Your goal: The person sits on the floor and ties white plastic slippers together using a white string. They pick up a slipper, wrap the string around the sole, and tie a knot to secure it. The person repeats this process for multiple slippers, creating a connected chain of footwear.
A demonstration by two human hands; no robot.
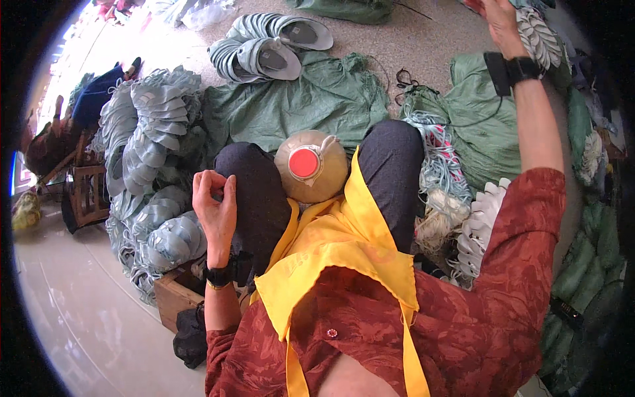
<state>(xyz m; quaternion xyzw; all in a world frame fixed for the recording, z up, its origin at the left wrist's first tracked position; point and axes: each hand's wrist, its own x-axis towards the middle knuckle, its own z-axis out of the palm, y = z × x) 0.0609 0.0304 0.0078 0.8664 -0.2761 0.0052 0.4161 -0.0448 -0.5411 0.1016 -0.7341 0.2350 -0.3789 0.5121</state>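
My left hand [215,198] is raised beside my left knee, thumb and fingertips pinched together; I can see nothing between them. A black band sits on that wrist. My right hand [503,23] reaches far up to the right and rests against a stack of pale grey shoe pieces [539,36]; its fingers run off the frame's top edge, so its grip is hidden. A tan round jug with a red cap [311,165] sits between my knees, above a yellow apron [344,245].
Heaps of pale blue shoe uppers [152,132] fill the left side, above a wooden crate [175,294]. Two finished shoes [271,46] lie on a green sack [297,99]. To the right are a bundle of cords [436,165], white soles [479,225] and green rolls [582,258].
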